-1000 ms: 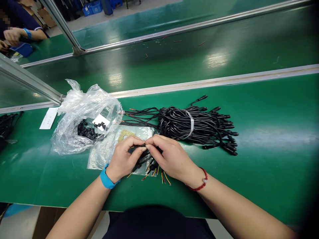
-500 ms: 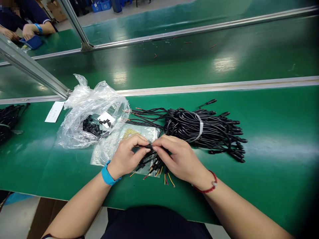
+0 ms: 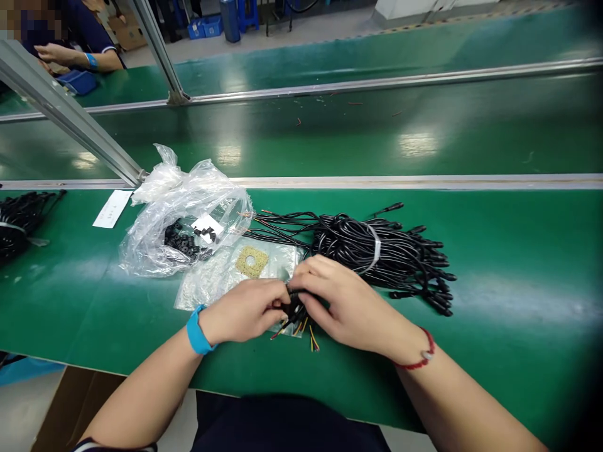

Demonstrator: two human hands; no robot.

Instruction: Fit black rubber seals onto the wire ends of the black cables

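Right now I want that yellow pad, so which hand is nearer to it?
Left: the left hand is just this side of the yellow pad; the right hand is farther, to the pad's right.

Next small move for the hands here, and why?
Probably have the left hand single out one of the black cables while the right hand steadies the rest: both hands' fingertips are right at them, and several coloured wire ends lie close together just below.

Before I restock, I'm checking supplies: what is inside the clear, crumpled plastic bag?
The clear, crumpled plastic bag holds a pile of small black parts, some against a white slip. Cloudy folds hide whatever lies toward its far end.
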